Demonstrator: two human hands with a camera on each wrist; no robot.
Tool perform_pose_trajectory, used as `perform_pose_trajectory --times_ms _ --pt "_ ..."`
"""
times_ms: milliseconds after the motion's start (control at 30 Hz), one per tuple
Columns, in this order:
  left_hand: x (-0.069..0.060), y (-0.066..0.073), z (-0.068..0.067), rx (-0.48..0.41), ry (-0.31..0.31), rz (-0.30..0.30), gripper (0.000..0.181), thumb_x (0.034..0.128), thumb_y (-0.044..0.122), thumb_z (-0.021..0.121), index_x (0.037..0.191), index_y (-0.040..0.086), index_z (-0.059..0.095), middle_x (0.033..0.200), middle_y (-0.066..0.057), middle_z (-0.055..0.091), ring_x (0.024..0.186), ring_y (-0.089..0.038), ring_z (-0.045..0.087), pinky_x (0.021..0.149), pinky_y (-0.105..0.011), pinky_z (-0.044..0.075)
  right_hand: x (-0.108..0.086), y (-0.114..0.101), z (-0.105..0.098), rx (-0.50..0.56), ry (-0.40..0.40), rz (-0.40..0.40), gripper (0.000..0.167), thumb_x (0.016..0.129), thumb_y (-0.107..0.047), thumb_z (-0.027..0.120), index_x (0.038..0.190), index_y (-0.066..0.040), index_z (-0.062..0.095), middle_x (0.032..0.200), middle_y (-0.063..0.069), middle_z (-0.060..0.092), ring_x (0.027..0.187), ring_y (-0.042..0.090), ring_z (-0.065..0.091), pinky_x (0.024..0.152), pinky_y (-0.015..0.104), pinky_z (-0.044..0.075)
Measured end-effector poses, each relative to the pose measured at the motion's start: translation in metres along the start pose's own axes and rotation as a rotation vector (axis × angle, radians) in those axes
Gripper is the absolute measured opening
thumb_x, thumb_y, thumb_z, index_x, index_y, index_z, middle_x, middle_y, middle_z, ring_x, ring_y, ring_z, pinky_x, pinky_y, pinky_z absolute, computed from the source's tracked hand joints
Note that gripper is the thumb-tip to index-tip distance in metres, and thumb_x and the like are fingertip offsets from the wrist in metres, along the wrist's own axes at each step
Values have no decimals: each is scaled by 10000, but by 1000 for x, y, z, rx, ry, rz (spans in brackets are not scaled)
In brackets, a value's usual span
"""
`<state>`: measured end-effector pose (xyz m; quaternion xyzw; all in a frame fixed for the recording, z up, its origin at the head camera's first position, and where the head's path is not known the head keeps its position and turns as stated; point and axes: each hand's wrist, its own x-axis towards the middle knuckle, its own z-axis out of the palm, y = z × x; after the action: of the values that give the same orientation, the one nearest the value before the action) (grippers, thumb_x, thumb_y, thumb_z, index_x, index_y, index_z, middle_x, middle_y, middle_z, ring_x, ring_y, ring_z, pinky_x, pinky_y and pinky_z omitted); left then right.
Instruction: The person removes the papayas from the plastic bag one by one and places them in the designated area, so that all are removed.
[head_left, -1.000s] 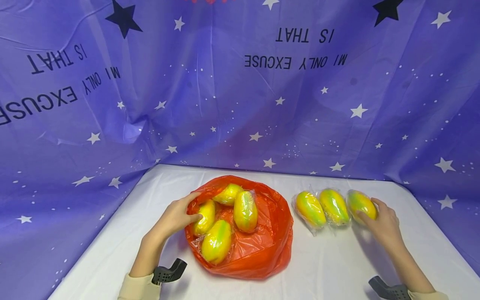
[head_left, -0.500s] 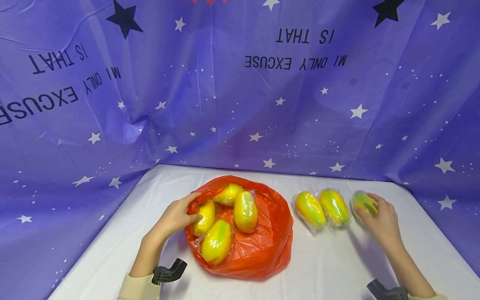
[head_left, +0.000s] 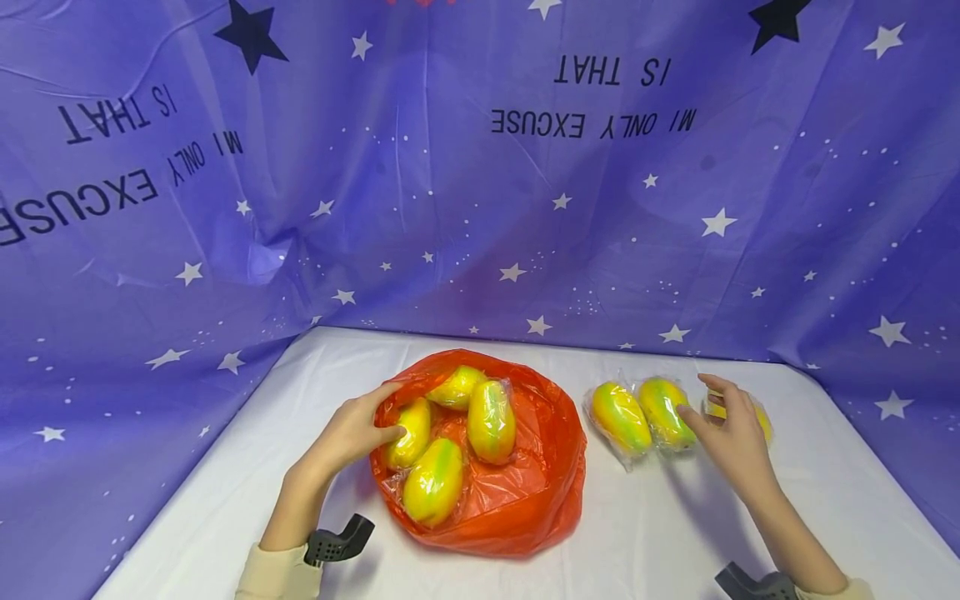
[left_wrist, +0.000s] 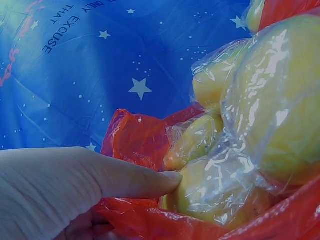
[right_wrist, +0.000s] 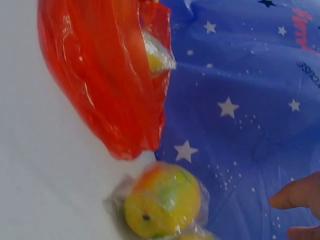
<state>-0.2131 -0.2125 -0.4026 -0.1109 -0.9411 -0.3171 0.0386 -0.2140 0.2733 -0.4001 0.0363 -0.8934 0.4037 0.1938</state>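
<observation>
An open red plastic bag point(head_left: 551, 500) holds several yellow-green fruits wrapped in clear film, one of them a front fruit point(head_left: 433, 483). At the bag's left edge the left hand point(head_left: 352, 433) grips the rim, its thumb against a wrapped fruit point(left_wrist: 215, 195) in the left wrist view. To the right lie three more wrapped fruits: a left one point(head_left: 621, 418), a middle one point(head_left: 666, 412) and a right one point(head_left: 761, 417) partly behind the right hand point(head_left: 731, 437). That hand hovers with fingers spread, its thumb by the middle fruit, holding nothing.
A white cloth covers the table point(head_left: 637, 533). Behind and on both sides hangs a purple curtain point(head_left: 465, 250) with stars and lettering. Black mounts sit on both wrists, a left mount point(head_left: 341, 542) and a right mount point(head_left: 750, 583).
The right hand has let go of the right fruit and moved left toward the middle one. That right fruit now lies slightly farther right. The left hand has stayed at the bag's rim.
</observation>
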Motion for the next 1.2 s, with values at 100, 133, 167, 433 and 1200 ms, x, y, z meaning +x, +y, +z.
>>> perform_pose_trajectory --times_ms 100,133,167,433,1200 --pt "-1 0 0 0 -1 2 624 802 121 745 1378 51 515 1292 -211 576 1175 -411 529 992 -562 397 0 -4 7 50 -23 -11 590 907 -157 674 1394 50 412 1358 283 413 1170 459 447 765 37 382" --pt "-1 1 0 -2 -1 0 624 800 120 748 1376 55 517 1290 -208 579 1173 -409 531 991 -560 399 0 -5 10 68 -27 -17 587 908 -148 672 1397 44 411 1366 274 416 1175 453 448 777 49 392" --pt "-1 1 0 1 -1 1 622 800 120 749 1374 55 519 1285 -209 581 1168 -410 534 987 -561 401 0 -7 12 88 -29 -21 582 908 -140 671 1399 36 413 1372 260 420 1183 442 449 792 55 399" --pt "0 -1 0 5 -5 0 624 800 122 746 1376 52 515 1287 -209 580 1165 -407 536 986 -561 402 3 -17 36 191 -46 -96 517 903 -52 655 1368 26 442 1332 185 470 1159 324 486 848 79 417" --pt "0 -1 2 2 -2 10 626 798 126 746 1375 54 516 1283 -210 582 1159 -409 541 982 -561 406 5 -56 106 314 -296 -138 567 865 -145 727 1361 -51 468 1345 133 508 1158 372 533 857 391 526"
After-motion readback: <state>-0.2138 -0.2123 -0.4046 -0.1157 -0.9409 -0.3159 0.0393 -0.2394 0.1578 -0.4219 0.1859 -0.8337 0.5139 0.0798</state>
